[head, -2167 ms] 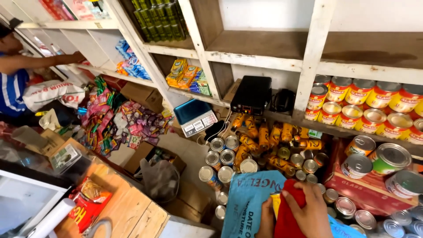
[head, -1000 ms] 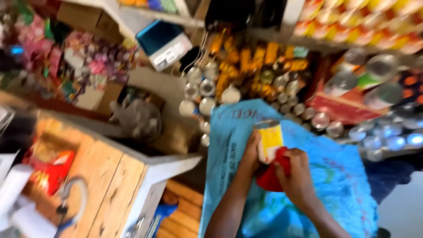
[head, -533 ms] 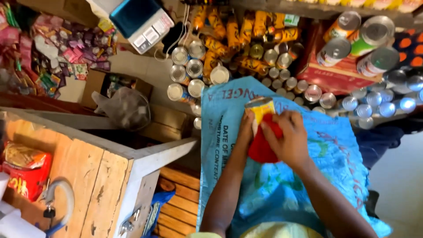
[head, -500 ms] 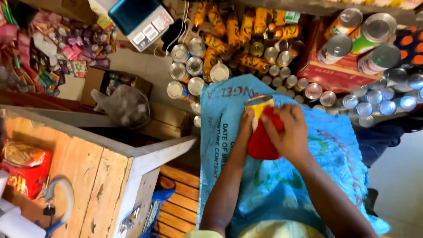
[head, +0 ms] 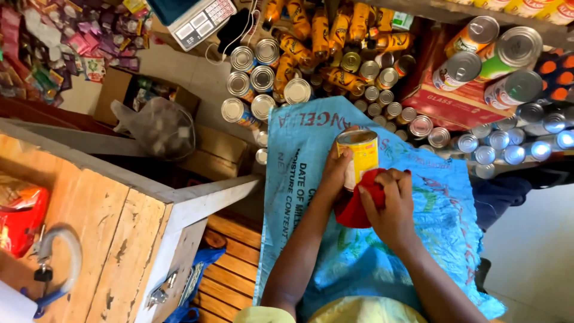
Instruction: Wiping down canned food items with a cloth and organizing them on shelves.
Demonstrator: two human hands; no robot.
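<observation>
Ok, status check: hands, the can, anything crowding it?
Left hand grips yellow can. Right hand presses red cloth to its side. Blue sack underneath; nothing in the way.

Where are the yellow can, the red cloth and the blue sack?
yellow can point(head: 361, 160), head view, on its label side.
red cloth point(head: 354, 209), head view, on the bunched fold below the can.
blue sack point(head: 305, 164), head view, on its printed left part.
</observation>
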